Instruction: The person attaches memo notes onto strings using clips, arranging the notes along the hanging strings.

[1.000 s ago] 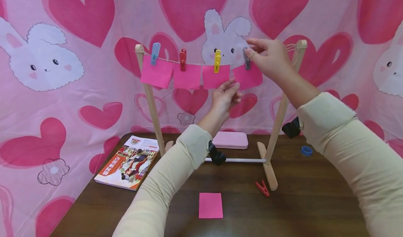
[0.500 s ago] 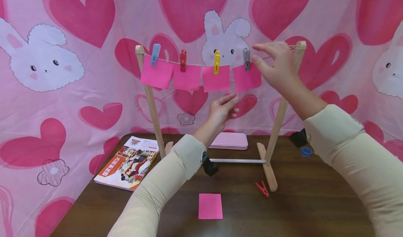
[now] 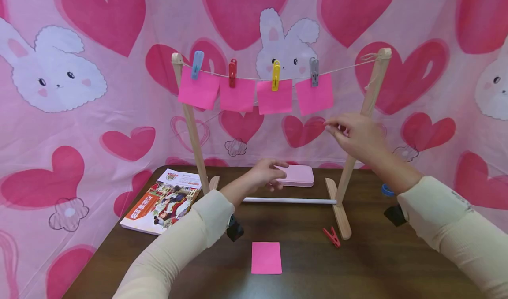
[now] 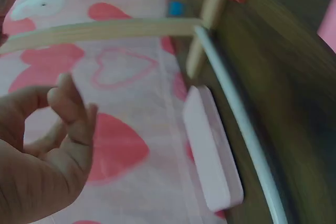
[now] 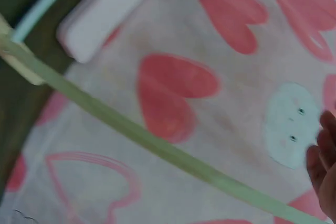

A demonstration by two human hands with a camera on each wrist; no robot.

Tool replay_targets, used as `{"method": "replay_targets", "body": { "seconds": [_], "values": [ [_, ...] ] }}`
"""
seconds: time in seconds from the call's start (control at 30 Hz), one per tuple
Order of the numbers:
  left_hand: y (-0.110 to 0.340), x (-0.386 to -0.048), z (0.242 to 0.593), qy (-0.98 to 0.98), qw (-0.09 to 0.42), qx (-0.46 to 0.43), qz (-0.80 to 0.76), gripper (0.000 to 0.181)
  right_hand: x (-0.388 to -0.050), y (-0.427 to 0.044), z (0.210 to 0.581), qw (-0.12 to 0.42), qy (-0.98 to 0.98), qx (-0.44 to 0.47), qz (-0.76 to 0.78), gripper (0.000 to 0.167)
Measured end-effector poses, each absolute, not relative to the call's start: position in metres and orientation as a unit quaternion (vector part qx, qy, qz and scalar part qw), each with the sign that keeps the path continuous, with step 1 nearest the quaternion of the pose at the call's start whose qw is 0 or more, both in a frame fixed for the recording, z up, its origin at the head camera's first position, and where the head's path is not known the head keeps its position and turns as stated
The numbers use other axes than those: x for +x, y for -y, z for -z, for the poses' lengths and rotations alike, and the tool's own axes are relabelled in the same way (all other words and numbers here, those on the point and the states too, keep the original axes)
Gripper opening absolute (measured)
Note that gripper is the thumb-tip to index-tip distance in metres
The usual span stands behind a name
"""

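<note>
Several pink sticky notes hang from a string, each under its own clothespin: light blue (image 3: 197, 65), red (image 3: 233, 73), yellow (image 3: 275, 76) and grey (image 3: 314, 72). Below the rightmost note (image 3: 315, 96), and apart from it, my right hand (image 3: 359, 138) hovers before the right post with loosely bent fingers and nothing in them. My left hand (image 3: 265, 174) is lower, in front of the pink case (image 3: 297, 176), its fingers relaxed and holding nothing; the left wrist view shows that hand (image 4: 47, 150) bare too. On the table lie a pink sticky note pad (image 3: 266, 258) and a red clothespin (image 3: 331, 237).
A wooden stand carries the string between its left post (image 3: 192, 127) and right post (image 3: 375, 85), joined low down by a white rod (image 3: 289, 200). Left of it lies a book (image 3: 162, 202). A blue ring (image 3: 387, 190) sits at the right. A patterned curtain hangs behind.
My right hand has come off the grey clothespin and dropped. The left hand has left the rightmost note and moved down and left. The note stays hanging under the grey clothespin.
</note>
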State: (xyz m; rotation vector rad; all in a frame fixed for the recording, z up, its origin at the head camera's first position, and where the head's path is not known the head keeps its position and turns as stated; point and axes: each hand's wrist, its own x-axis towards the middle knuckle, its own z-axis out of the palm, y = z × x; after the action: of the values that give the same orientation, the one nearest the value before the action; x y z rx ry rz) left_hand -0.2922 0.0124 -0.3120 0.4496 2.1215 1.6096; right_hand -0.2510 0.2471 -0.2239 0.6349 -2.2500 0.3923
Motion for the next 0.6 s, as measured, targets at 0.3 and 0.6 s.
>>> {"method": "replay_targets", "body": {
  "seconds": [0.3, 0.6],
  "values": [
    [0.017, -0.271, 0.349, -0.892, 0.225, 0.247, -0.304, 0.036, -0.247, -0.260, 0.295, 0.162, 0.953, 0.232, -0.111, 0.008],
    [0.034, -0.246, 0.397, -0.941, 0.217, 0.234, -0.115, 0.040, -0.231, -0.261, 0.363, 0.001, 0.984, 0.155, -0.085, 0.011]
  ]
}}
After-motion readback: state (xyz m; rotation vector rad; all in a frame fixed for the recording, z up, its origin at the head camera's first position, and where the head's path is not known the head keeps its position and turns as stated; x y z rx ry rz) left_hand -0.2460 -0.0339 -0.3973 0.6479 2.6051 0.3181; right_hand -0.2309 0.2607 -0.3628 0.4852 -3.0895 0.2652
